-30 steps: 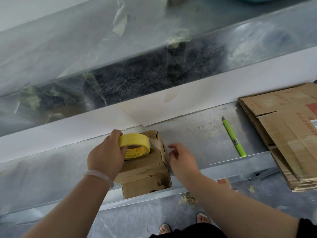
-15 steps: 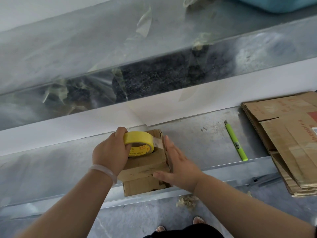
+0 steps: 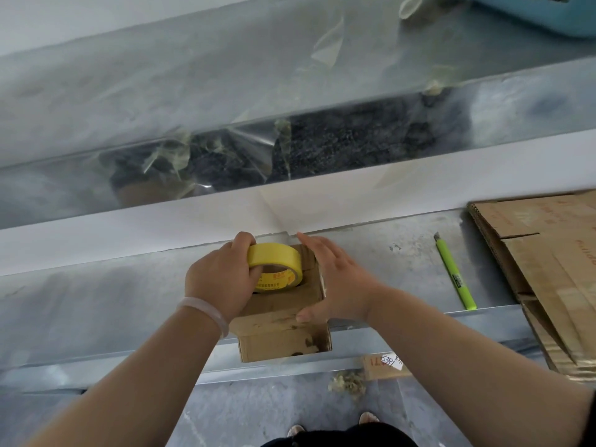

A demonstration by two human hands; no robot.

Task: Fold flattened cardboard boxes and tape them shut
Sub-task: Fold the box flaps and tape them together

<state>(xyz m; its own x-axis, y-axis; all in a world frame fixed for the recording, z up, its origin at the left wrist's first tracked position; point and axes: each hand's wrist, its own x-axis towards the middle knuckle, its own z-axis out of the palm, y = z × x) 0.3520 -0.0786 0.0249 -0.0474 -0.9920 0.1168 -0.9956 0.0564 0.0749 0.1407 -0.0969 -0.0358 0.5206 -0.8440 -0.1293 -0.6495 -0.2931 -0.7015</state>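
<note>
Small brown cardboard box [image 3: 277, 321] sits between both hands, scuffed, square-edged. Left hand [image 3: 219, 282] curls round the yellow tape roll [image 3: 277, 259] on top of the box. Right hand [image 3: 338, 285] lies flat, fingers straight, against the box's right side. Right of the box: slim green cutter [image 3: 454, 275], flattened corrugated stack [image 3: 548, 269].

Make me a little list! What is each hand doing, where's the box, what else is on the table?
box: small brown cardboard box at the grey metal table's near edge
left hand: grips the round yellow tape roll at the box's top
right hand: flat, fingers straight, against the box's right side
knife: slim green utility knife, right of the box, apart
far right: stack of flattened brown cardboard
</note>
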